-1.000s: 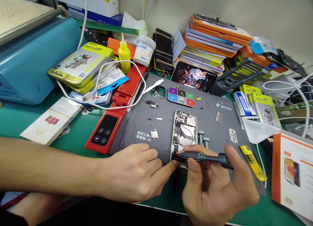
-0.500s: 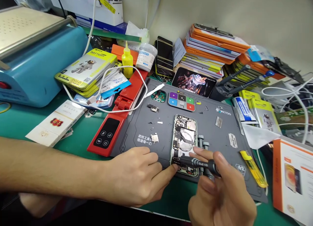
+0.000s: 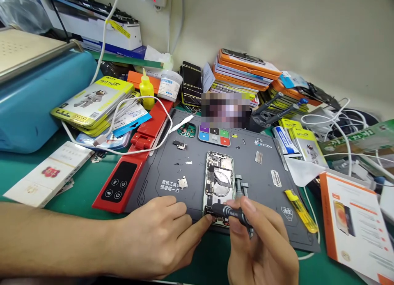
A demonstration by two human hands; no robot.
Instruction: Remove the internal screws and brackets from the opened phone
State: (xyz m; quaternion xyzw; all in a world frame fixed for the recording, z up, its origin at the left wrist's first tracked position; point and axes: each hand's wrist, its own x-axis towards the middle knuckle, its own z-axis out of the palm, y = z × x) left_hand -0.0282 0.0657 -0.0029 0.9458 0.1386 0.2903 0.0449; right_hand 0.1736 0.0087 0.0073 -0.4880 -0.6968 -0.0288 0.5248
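An opened phone with its inner parts showing lies on a grey work mat. My right hand holds a dark screwdriver, its tip at the phone's lower left corner. My left hand rests on the mat's near edge, its forefinger touching the phone's bottom left corner beside the tip. Small loose parts lie on the mat left of the phone.
A red flat device lies left of the mat, a yellow tool on its right. A blue machine, battery packs, a yellow bottle, stacked orange cases, white cables and an orange-edged box crowd around.
My right hand has slid down the screwdriver and closer to the phone, the shaft now mostly hidden in my fingers. The view shifted right and up. My left hand stays put.
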